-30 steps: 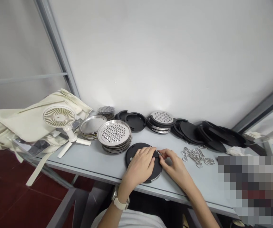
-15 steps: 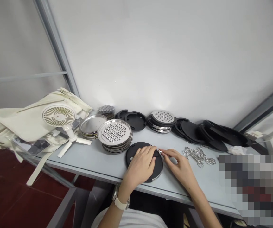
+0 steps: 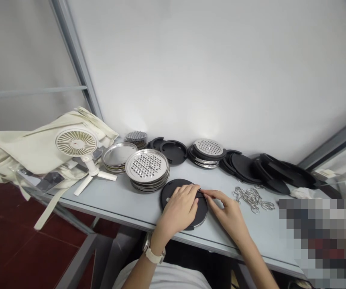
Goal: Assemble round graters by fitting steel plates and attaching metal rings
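A round black plate (image 3: 201, 210) with a shiny metal edge low on its right side lies near the front of the table. My left hand (image 3: 179, 206) rests flat over it, fingers stretched toward the upper right rim. At that rim my right hand (image 3: 225, 210) is closed, thumb and forefinger pinching a small metal wire piece (image 3: 200, 189), mostly hidden by the fingertips. To the right lies a tangle of silvery wire hooks (image 3: 253, 198). Left of the plate stands a stack of round metal grater discs (image 3: 149, 166).
Plain metal discs (image 3: 120, 154) are stacked farther left, beside a white handheld fan (image 3: 76, 142) and cream fabric (image 3: 31, 152). Black round holders (image 3: 245, 166) line the wall, with a perforated disc (image 3: 209, 147) on one stack. The table's front edge (image 3: 125, 218) runs near my body.
My right fingertips have moved slightly left, closer against the plate's rim with the wire piece. The left hand stays on the plate. The view has shifted a little.
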Demonstrator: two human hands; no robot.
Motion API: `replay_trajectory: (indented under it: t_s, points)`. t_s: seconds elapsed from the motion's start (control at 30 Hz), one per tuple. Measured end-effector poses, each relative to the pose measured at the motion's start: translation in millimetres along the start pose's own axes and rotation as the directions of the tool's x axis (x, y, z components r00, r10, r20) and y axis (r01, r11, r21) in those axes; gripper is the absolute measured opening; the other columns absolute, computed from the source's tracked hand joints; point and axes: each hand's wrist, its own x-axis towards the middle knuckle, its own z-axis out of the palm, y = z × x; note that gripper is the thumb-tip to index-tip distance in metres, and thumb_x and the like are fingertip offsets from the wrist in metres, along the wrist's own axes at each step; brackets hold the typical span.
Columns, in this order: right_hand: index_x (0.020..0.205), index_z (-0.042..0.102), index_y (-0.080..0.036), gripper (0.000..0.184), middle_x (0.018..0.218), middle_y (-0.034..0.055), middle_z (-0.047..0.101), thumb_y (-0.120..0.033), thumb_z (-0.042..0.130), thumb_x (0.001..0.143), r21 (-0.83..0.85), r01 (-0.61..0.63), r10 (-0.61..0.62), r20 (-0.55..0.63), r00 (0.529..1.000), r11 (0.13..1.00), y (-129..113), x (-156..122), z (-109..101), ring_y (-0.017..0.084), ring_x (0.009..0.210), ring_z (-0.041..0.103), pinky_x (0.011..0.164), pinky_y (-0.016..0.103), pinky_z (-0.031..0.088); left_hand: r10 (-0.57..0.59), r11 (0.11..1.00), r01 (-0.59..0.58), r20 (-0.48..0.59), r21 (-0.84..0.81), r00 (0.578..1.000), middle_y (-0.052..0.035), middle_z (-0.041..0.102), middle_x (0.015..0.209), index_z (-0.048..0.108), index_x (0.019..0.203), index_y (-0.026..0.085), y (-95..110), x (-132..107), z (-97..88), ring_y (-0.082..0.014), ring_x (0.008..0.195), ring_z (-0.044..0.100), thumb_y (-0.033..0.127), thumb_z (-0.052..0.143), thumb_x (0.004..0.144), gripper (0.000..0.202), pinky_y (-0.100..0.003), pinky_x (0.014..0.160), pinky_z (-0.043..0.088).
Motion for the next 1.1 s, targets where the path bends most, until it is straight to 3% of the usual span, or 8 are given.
replay_trajectory:
  t_s: [0.2, 0.57, 1.1]
  points:
    - [0.111, 0.064, -0.021, 0.031, 0.095, 0.0057, 0.071, -0.035, 0.05, 0.087, -0.028, -0.054, 0.054, 0.004, 0.999, 0.998, -1.4, 1.0, -1.5, 0.02, 0.088, 0.065, 0.083, 0.034, 0.05, 0.0, 1.0, 0.0, 0.001, 0.005, 1.0, -0.0064, 0.052, 0.128, 0.038, 0.13, 0.021, -0.6, 0.2, 0.9, -0.0197, 0.119, 0.046, 0.018, 0.035, 0.093, 0.037, -0.038, 0.099, 0.037]
    - [0.117, 0.06, -0.021, 0.034, 0.082, 0.0037, 0.061, -0.025, 0.043, 0.087, -0.093, 0.038, -0.032, 0.07, 0.997, 0.995, -4.8, 1.7, -1.1, 0.017, 0.077, 0.059, 0.076, 0.031, 0.048, -0.011, 1.0, 0.011, 0.0, -0.012, 1.0, -0.0077, 0.053, 0.127, 0.036, 0.132, 0.021, 0.2, 0.5, -0.1, -0.0206, 0.119, 0.047, 0.019, 0.034, 0.094, 0.038, -0.04, 0.099, 0.038]
    - [0.11, 0.062, -0.022, 0.03, 0.093, 0.0071, 0.062, -0.034, 0.042, 0.092, -0.086, 0.06, -0.051, 0.095, 0.994, 0.994, -5.8, 4.5, 0.1, 0.019, 0.083, 0.06, 0.079, 0.033, 0.049, -0.014, 1.0, 0.013, 0.005, 0.011, 1.0, -0.0081, 0.053, 0.126, 0.037, 0.131, 0.021, -0.8, 0.4, 1.8, -0.0209, 0.117, 0.048, 0.021, 0.034, 0.094, 0.037, -0.039, 0.098, 0.038]
